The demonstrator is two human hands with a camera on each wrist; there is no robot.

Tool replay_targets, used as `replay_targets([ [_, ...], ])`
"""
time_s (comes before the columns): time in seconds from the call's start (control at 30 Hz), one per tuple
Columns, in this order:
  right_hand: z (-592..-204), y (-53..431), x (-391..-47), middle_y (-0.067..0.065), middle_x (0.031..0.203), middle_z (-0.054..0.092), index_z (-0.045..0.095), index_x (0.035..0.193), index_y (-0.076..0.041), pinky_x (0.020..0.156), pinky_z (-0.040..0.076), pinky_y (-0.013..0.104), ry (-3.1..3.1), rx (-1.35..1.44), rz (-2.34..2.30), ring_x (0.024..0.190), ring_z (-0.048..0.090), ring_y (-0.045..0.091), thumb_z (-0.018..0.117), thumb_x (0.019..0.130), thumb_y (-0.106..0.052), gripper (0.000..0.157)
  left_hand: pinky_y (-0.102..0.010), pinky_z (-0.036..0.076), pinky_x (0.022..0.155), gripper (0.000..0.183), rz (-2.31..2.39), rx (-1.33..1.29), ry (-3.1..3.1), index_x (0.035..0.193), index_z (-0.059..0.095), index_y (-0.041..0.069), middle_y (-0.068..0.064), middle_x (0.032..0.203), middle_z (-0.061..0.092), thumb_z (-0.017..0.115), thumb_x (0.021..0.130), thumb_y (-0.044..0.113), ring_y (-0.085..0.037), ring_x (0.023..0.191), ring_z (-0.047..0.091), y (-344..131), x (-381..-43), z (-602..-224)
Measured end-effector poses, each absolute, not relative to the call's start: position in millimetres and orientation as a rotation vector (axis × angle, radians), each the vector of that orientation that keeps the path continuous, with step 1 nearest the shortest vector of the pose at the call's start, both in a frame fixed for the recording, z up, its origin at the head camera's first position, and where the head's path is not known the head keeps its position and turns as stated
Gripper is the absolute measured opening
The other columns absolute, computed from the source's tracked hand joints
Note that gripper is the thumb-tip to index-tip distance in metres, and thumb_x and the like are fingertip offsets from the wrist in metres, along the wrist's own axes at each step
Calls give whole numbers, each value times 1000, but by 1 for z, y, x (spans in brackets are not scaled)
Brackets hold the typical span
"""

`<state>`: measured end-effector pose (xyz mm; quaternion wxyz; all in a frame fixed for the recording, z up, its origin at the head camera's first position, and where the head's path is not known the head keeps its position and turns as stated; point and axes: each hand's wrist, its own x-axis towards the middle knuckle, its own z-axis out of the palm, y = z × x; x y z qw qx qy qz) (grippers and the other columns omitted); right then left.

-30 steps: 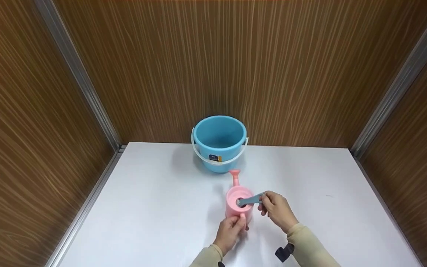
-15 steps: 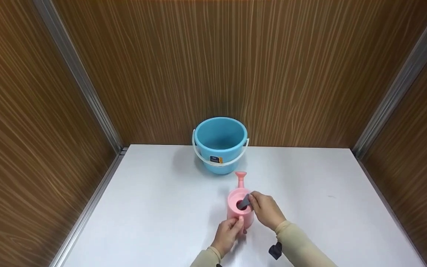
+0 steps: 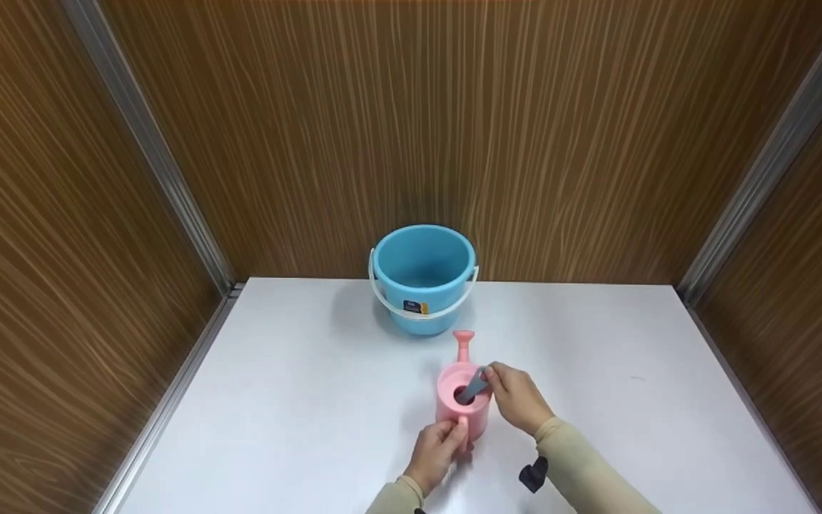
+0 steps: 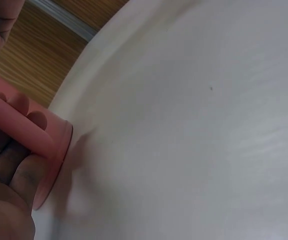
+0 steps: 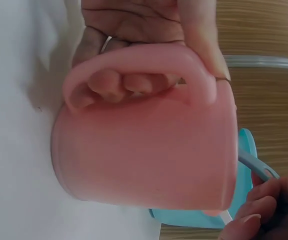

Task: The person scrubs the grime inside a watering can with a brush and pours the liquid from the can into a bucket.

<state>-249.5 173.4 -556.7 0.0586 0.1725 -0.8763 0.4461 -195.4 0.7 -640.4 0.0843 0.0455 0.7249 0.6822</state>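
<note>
A pink watering can (image 3: 479, 422) stands upright on the white table, its spout pointing away toward the bucket. My left hand (image 3: 434, 453) holds the can's handle; in the right wrist view its fingers pass through the handle loop (image 5: 134, 57). Above the can's right side, my right hand (image 3: 520, 400) pinches a slim grey-blue handled tool (image 3: 475, 386). The tool slants down into the round opening in the can's top, so its lower end is hidden inside. In the right wrist view the tool's handle (image 5: 258, 164) shows beside the can's rim.
A light blue bucket (image 3: 423, 325) with a white carrying handle (image 3: 418, 315) stands just beyond the spout, near the back wall. Brown wood-patterned panels (image 3: 411, 128) close in the back and both sides of the white table (image 3: 275, 414).
The right hand has moved left and put the tool deeper into the can's opening, at a steeper slant, then risen slightly. The can's spout has swung a little to the right.
</note>
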Motion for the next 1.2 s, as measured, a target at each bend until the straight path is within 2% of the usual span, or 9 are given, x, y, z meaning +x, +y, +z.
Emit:
replay_targets([
  [0.2,-550,185,-258,0,67,44,57,79,-8,63,38,32,-2602,311,1696,67,43,15,41,99,-20,27,-35,49,68,42,2060,139,2149,67,51,7,-14,79,64,51,92,41,-25,78,62,0,-195,-641],
  [0.33,-547,188,-261,2,71,45,57,82,-5,68,39,31,-2582,250,1854,71,44,15,41,99,-22,29,-37,50,71,40,2075,136,2127,68,51,8,-19,78,61,51,92,39,-31,81,62,0,-196,-641],
  [0.53,-546,188,-262,2,68,47,59,81,-8,56,37,28,-2622,331,1768,64,44,15,43,98,-27,30,-45,49,75,38,2094,150,2093,68,51,5,-22,79,60,51,94,32,-39,85,60,-1,-192,-629],
  [0.67,-546,184,-261,3,71,55,61,82,-12,58,42,30,-2708,485,1607,65,50,16,44,98,-28,28,-46,48,75,40,2076,164,2115,70,53,-1,-24,79,60,50,94,30,-37,83,60,-3,-184,-613],
  [0.87,-551,179,-260,-2,70,56,62,84,-13,60,44,30,-2796,726,1384,65,50,13,46,97,-30,27,-43,48,72,39,2049,206,2149,74,57,-2,-23,79,60,49,95,30,-35,82,61,-3,-181,-607],
  [1.0,-554,179,-262,-3,68,55,63,84,-14,60,44,29,-2814,745,1394,64,50,11,47,95,-31,26,-40,48,71,36,2033,218,2142,77,59,0,-20,78,61,49,95,29,-36,84,60,-3,-185,-611],
  [1.2,-554,178,-263,0,71,56,63,88,-13,62,45,32,-2801,699,1485,66,52,16,45,96,-32,28,-34,49,68,37,2024,187,2154,78,60,3,-12,76,63,49,94,35,-26,79,62,-1,-197,-638],
])
